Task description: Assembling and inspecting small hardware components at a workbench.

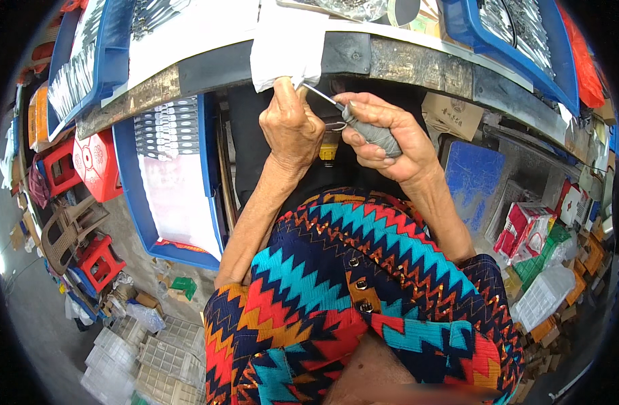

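My right hand (392,135) is wrapped round the grey, bound-looking handle of a screwdriver-like tool (370,129). Its thin metal shaft points up and left, with the tip at the fingers of my left hand (290,128). Those fingers are pinched together against the lower end of a white cloth (289,50), which hangs over the table's near edge. Whatever small piece lies in the pinch is too hidden to name. A thin metal loop (336,126) shows between the two hands, close to the tool's handle.
The worn table edge (417,64) curves across in front of me. Blue trays of small grey parts stand on it at left (87,81) and right (519,40). Another blue tray (178,175) sits lower left, near red stools (100,263). Boxes (525,229) and plastic containers (546,297) crowd the right.
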Available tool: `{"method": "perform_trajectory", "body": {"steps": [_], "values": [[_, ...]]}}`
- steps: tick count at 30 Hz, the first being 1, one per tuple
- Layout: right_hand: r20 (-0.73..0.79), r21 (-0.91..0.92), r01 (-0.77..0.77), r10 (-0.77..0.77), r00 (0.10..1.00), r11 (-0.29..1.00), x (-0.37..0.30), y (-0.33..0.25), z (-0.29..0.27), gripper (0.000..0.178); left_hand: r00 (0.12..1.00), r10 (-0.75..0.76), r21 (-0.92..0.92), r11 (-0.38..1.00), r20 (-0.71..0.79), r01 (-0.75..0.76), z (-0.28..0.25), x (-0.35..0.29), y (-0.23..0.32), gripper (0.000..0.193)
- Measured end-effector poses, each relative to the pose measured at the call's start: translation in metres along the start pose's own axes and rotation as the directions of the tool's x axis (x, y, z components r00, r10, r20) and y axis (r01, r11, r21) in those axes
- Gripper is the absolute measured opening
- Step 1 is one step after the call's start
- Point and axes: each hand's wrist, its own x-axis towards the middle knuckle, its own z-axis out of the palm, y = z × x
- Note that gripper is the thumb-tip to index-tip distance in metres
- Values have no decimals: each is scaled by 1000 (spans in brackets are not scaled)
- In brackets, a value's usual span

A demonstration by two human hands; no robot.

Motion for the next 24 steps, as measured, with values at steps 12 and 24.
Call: {"method": "perform_trajectory", "body": {"steps": [12, 24], "values": [[114, -762, 386, -480, 870, 519, -1, 15, -7, 26, 997, -59, -84, 994, 50, 63, -8, -3, 2, 6], [177, -734, 449, -496, 850, 508, 8, 20, -15, 24, 995, -78, -110, 990, 65, 85, -10, -1, 3, 7]]}}
